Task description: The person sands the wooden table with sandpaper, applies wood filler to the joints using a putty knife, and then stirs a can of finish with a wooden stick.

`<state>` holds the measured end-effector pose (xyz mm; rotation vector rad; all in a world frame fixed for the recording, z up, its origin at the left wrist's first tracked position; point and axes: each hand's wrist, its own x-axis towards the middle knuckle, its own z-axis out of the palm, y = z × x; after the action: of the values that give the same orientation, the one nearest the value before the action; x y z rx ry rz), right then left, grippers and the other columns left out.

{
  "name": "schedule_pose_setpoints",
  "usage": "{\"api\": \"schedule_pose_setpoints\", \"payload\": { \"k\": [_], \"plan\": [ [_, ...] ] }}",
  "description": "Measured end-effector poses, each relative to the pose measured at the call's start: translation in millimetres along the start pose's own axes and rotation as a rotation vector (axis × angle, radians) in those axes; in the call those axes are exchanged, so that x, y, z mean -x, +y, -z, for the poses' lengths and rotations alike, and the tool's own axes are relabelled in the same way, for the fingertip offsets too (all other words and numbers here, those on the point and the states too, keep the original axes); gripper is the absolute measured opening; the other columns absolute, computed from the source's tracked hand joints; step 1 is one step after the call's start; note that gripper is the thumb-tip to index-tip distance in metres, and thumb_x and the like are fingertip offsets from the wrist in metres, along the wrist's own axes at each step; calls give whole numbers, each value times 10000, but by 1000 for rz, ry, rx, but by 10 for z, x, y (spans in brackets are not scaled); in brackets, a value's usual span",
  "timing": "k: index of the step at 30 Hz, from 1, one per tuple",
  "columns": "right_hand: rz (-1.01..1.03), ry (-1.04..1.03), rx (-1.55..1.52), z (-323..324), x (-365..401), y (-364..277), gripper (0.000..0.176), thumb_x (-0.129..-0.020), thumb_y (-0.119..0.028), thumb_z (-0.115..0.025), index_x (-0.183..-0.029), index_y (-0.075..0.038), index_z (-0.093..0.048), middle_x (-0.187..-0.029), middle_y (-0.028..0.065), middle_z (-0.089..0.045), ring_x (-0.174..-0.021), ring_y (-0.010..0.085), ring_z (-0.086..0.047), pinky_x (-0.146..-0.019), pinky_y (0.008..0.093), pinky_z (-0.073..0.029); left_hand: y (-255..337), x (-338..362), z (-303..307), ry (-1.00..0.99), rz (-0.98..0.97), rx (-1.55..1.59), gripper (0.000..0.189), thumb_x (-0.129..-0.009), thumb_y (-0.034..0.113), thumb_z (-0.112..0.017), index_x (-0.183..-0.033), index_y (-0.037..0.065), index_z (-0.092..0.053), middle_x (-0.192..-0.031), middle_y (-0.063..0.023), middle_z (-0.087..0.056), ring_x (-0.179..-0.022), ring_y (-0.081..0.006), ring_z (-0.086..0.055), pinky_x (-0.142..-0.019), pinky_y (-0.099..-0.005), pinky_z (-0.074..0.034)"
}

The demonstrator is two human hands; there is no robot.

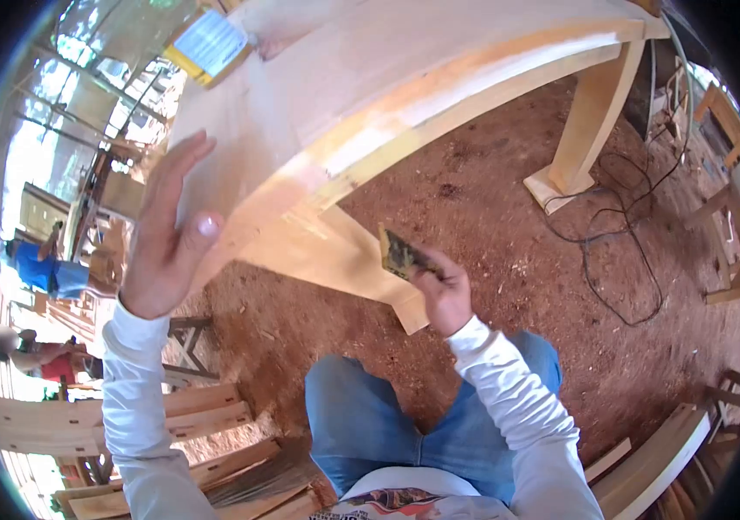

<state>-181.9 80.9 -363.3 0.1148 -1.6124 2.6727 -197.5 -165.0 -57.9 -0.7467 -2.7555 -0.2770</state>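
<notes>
Left hand: spread, nothing held, by table's left edge. Right hand: gripping scraper. Step, seemingly: edge filling; next stroke would need blade against wood.

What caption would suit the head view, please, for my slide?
A stained flat tool in the right hand, the open left hand near a wooden table.

Reddish dirt floor in daylight
</notes>
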Motion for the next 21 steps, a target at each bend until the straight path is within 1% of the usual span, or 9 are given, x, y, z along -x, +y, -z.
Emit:
{"api": "schedule_pose_setpoints", "payload": {
  "k": [1, 4, 5, 8, 9, 12, 13, 17, 21],
  "plan": [
    [121, -12, 188, -61, -37, -64, 315, -932, 31, -606, -1230, 48, -704, -1152, 158, -732, -1031, 226, -685, -930, 328, -532, 8, -25, 12, -14, 4, 5, 757, -1015, 543, -578, -1522, -4, -450, -1569, -217, -458, -1492, -354, -390, -1238, -470, -277],
    [296, 21, 314, -253, -143, -123, 342, -920, 35, -603, -1241, 7, -715, -1200, 192, -723, -1031, 294, -693, -922, 362, -542, -11, -51, 8, -37, 9, 23, 802, -995, 579, -587, -1525, -6, -445, -1577, -225, -447, -1491, -361, -395, -1241, -471, -274],
    [323, 30, 345, -313, -162, -134, 397, -901, 49, -593, -1275, -23, -704, -1235, 199, -714, -1056, 346, -682, -922, 392, -549, -17, -54, 12, -34, 6, 30, 799, -998, 576, -583, -1526, -6, -444, -1579, -224, -447, -1492, -360, -395, -1241, -471, -273],
    [483, 93, 416, -471, -182, -13, 479, -863, 74, -592, -1325, -26, -669, -1250, 203, -705, -1081, 371, -670, -935, 414, -549, -14, -47, -6, -7, -4, 27, 789, -1005, 569, -572, -1528, -6, -443, -1582, -218, -450, -1498, -356, -393, -1245, -469, -269],
    [464, 53, 449, -477, -160, 39, 588, -820, 104, -586, -1393, -25, -616, -1324, 223, -665, -1159, 408, -646, -991, 438, -538, -3, -42, -5, 3, -6, 17, 785, -1007, 567, -568, -1529, -6, -443, -1583, -216, -452, -1501, -355, -392, -1246, -468, -267],
    [578, 79, 513, -581, -120, 194, 660, -791, 118, -587, -1437, -15, -575, -1399, 234, -618, -1249, 426, -610, -1050, 455, -517, 55, -56, -16, -20, 26, 34, 782, -1014, 570, -556, -1530, -6, -445, -1583, -210, -457, -1507, -349, -385, -1250, -466, -259],
    [584, 68, 522, -612, -109, 227, 699, -778, 127, -581, -1464, -4, -545, -1450, 243, -579, -1321, 433, -572, -1093, 472, -494, 65, -70, -29, -27, 33, 46, 781, -1017, 570, -550, -1531, -7, -445, -1584, -212, -455, -1508, -350, -384, -1251, -465, -254],
    [578, 91, 528, -730, -97, 276, 746, -752, 140, -601, -1482, 15, -515, -1495, 260, -538, -1367, 444, -539, -1137, 509, -452, 96, -62, -48, -41, 56, 81, 785, -1023, 571, -537, -1533, -19, -443, -1590, -223, -445, -1514, -351, -373, -1259, -462, -233],
    [646, 79, 502, -916, -132, 411, 726, -783, 103, -643, -1491, 41, -492, -1524, 267, -512, -1422, 448, -490, -1183, 522, -404, 121, -65, -94, -20, 71, 155, 803, -1018, 571, -546, -1532, -37, -440, -1598, -230, -434, -1526, -349, -351, -1268, -459, -204]
  ]
}}
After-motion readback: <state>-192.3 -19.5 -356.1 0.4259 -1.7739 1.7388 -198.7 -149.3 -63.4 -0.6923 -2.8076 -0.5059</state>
